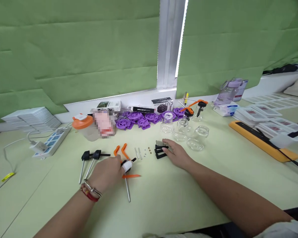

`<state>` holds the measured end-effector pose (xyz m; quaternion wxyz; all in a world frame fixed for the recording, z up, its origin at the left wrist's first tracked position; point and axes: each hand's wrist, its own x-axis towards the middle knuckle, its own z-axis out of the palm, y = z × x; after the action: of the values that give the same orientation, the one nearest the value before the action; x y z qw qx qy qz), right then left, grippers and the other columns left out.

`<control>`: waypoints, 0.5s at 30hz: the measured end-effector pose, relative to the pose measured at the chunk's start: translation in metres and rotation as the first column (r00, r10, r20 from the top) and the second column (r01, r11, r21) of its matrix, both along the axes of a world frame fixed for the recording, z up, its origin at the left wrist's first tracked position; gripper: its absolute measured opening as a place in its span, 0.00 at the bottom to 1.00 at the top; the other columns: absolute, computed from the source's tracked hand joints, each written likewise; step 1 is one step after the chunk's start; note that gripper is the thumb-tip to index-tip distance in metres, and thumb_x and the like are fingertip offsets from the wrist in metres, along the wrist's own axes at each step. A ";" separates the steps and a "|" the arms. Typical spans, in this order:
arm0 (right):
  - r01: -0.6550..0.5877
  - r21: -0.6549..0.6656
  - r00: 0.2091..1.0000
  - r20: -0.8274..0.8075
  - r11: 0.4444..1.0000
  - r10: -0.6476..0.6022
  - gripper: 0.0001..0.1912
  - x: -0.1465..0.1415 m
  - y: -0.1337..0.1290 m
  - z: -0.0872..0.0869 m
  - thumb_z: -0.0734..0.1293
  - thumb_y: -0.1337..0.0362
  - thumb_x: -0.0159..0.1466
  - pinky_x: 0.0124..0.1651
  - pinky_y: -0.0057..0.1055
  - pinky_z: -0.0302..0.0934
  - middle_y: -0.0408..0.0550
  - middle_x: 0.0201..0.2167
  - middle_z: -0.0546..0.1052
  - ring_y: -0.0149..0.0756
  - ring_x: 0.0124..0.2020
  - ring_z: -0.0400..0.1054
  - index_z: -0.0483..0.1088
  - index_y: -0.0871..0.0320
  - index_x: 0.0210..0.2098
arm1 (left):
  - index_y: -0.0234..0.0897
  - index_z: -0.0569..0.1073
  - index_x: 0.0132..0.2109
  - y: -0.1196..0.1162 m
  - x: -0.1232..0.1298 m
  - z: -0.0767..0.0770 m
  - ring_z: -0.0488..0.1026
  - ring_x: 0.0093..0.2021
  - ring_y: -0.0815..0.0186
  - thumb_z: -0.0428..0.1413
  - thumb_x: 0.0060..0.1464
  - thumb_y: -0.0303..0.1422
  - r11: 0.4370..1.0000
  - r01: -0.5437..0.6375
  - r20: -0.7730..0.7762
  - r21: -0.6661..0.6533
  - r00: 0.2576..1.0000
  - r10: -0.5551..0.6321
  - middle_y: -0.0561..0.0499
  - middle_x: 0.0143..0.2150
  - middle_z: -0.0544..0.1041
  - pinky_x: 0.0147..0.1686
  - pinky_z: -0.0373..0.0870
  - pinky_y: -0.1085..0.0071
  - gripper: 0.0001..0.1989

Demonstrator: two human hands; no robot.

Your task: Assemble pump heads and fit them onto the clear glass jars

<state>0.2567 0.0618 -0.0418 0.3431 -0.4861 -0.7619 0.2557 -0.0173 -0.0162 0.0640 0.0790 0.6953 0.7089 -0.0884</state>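
My left hand (109, 172) is closed around a black pump head with a white collar (127, 166). A metal tube (128, 191) points down from it toward me, and an orange lever (131, 176) shows beside it. My right hand (177, 154) has its thumb and fingers about the end of a black plastic piece (161, 149) on the table. A spring (160, 143) lies by its fingertips, with another black piece (161, 155) nearer me. Left of these are metal pins (138, 153), small brass pieces (149, 150) and loose orange levers (124, 151). Two more black pump heads (96, 154) with tubes lie left.
Glass jars (198, 138) stand behind my right hand, beside purple plastic wheels (142, 120). Jars with orange-levered tops (200, 107) are farther back. A shaker cup (83, 124) and a power strip (53, 142) are left; an orange-yellow case (260, 142) is right.
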 end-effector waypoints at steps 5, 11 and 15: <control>0.010 0.107 1.000 -0.013 0.994 -0.009 0.20 -0.002 -0.007 0.006 0.57 0.56 0.65 0.60 0.45 0.54 0.52 0.58 0.66 0.43 0.59 0.58 0.63 0.55 0.55 | 0.38 0.66 0.37 -0.013 0.004 -0.032 0.72 0.30 0.57 0.45 0.54 0.42 0.999 -0.016 0.079 0.049 0.997 0.013 0.46 0.32 0.75 0.23 0.56 0.69 0.13; -0.133 0.102 0.990 -0.041 0.986 0.138 0.18 -0.015 -0.030 0.022 0.58 0.57 0.65 0.60 0.42 0.54 0.51 0.57 0.67 0.41 0.59 0.59 0.66 0.54 0.53 | 0.40 0.64 0.43 -0.016 0.006 -0.032 0.72 0.33 0.60 0.50 0.47 0.30 0.989 0.126 0.268 0.074 0.953 -0.141 0.50 0.34 0.75 0.26 0.59 0.70 0.13; -0.318 -0.060 0.947 -0.073 0.946 0.313 0.18 -0.039 -0.042 0.037 0.57 0.57 0.66 0.54 0.38 0.58 0.52 0.51 0.72 0.40 0.52 0.65 0.68 0.55 0.51 | 0.39 0.57 0.54 -0.018 0.016 -0.037 0.72 0.36 0.60 0.51 0.47 0.27 0.968 0.210 0.429 0.136 0.869 -0.249 0.47 0.40 0.74 0.32 0.64 0.68 0.25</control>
<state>0.2176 0.0201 -0.0045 0.3040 -0.3617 -0.8091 0.3495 -0.0014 -0.0337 0.0265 0.1973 0.7791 0.5877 0.0933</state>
